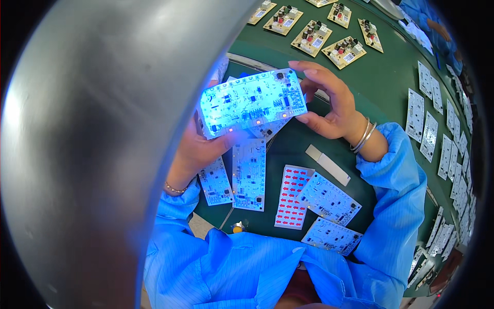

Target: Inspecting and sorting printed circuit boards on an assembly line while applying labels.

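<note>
Here the white rectangular circuit board (253,101), lit pale blue, is held up above the green table (391,87) between both hands, its long axis running left to right and tilting up toward the right. The left hand (198,149) has its grip closed on the lower left edge, thumb on top; the right hand (329,100) pinches the right short end with curled fingers. Below lie more white boards (249,175) and a sheet of red arrow stickers (292,196); a large grey curved metal shade (103,144) crowds the left.

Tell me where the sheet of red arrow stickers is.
In the head view, the sheet of red arrow stickers lies on the green mat, lower centre, its right edge under a white board.
</note>
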`<state>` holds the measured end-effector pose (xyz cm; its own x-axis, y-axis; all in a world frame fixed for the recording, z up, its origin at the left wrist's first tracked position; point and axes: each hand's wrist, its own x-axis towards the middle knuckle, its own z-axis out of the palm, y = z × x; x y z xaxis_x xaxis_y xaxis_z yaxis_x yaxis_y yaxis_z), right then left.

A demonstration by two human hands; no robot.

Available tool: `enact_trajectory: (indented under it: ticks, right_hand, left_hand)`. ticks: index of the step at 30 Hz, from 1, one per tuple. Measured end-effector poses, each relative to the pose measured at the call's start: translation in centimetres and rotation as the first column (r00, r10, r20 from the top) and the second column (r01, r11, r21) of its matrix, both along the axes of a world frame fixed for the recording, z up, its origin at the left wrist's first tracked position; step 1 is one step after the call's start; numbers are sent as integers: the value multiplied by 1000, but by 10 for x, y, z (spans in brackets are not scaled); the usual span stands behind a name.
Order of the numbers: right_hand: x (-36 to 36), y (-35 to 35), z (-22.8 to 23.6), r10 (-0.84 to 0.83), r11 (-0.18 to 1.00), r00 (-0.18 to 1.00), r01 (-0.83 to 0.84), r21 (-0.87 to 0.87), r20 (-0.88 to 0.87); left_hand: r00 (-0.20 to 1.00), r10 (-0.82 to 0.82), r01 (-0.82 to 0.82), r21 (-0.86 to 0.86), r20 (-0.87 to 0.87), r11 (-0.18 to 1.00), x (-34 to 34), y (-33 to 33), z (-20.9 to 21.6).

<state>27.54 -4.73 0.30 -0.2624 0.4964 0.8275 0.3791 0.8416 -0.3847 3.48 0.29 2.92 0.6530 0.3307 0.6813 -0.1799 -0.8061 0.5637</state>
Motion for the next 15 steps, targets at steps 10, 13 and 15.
enact_trajectory:
  ticks: [10, 13, 15]
  right_hand:
    - [0, -3, 4, -183, 982, 958, 191, -15, 223]
    - [-10, -9, 8, -134, 854, 991, 102, -510, -25]
    - [-15, -11, 10, -122, 758, 978, -18, -652, -169]
  left_hand:
    - [963, 138, -208, -309, -233, 928, -6, -2, -9]
    - [977, 45, -172, -641, -211, 748, 1, -10, -3]
    - [988, 0, -126, -814, -153, 566, 1, -6, -4]
